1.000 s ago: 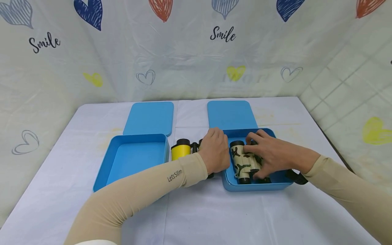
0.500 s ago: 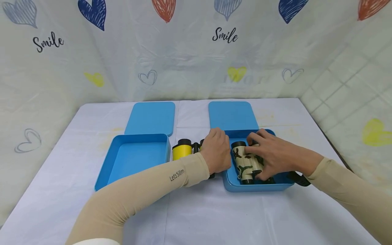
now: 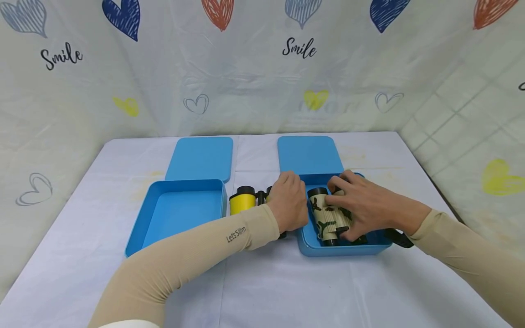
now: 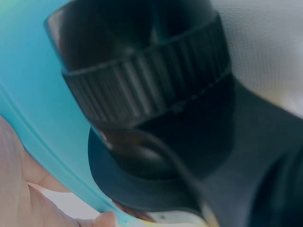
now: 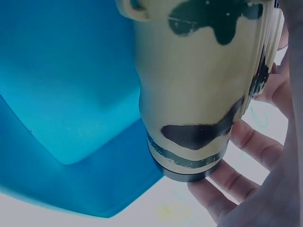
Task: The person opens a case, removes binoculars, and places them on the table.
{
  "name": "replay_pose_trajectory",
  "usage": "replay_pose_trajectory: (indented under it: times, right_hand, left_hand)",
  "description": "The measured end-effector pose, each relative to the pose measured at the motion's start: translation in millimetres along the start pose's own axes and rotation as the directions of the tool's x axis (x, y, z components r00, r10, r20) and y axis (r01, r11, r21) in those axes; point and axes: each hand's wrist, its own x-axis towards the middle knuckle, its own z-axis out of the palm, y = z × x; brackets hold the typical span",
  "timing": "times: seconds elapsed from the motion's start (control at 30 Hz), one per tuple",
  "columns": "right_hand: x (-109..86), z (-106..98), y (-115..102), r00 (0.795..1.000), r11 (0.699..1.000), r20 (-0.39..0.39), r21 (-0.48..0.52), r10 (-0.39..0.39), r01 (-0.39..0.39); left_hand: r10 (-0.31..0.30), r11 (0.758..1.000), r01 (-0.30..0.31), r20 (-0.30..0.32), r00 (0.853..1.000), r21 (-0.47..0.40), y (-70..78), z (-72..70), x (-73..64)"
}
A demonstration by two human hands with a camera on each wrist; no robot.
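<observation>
Camouflage-patterned binoculars (image 3: 325,223) lie inside the right blue box (image 3: 340,251). My right hand (image 3: 365,202) grips them from above, its fingers spread over the far barrel and the thumb at the near end. The right wrist view shows a tan barrel (image 5: 189,85) close up, with fingertips along its side. My left hand (image 3: 288,200) holds the left wall of that same box, fingers curled at its rim. Under the left wrist, partly hidden, yellow-and-black binoculars (image 3: 243,203) rest on the table; a black eyepiece (image 4: 147,90) fills much of the left wrist view.
To the left sits another blue box (image 3: 180,205) with nothing in it. Behind the boxes lie two flat blue lids (image 3: 199,159). A black strap (image 3: 399,238) hangs over the right box's right edge. White cloth covers the table; a printed curtain stands behind.
The camouflage binoculars have turned slightly in the box, their near end shifting a little to the right under my right hand. The left hand stays in place on the box.
</observation>
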Motion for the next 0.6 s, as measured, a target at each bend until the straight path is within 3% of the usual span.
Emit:
replay_pose_trajectory:
  times: [0.6]
  right_hand:
    - [2.5,-12,-1,1.0,0.999,-0.004,-0.042,-0.008,0.008]
  left_hand:
    - [0.0,1.0,0.0,-0.007,1.0,-0.008,-0.3,0.4,-0.4]
